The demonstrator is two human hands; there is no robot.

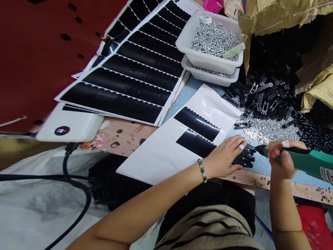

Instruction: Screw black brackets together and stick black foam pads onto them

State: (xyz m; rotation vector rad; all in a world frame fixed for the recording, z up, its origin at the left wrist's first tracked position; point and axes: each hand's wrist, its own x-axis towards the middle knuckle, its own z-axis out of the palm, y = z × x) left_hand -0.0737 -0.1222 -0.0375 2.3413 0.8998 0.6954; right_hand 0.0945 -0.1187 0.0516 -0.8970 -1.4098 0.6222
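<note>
My right hand (pixel 283 156) is wrapped round a green electric screwdriver (pixel 307 160), which lies nearly level and points left. Its dark tip reaches a row of small black plastic pieces (pixel 244 158) near the table's front edge. From the other side my left hand (pixel 223 158) holds this row, thumb on the near side and fingers on the far side. The palm partly hides the pieces. White tape wraps a finger on each hand. Under my left hand lies a white backing sheet (pixel 153 152) with two black scalloped strips (pixel 196 123) on it.
Loose screws (pixel 278 130) and black plastic parts (pixel 267 93) are heaped beyond my hands, below a torn brown sack (pixel 275 15). Stacked white tubs (pixel 208 57) hold metal hardware. Sheets of black strips (pixel 135 76) and a white power bank (pixel 70 123) with a cable lie left.
</note>
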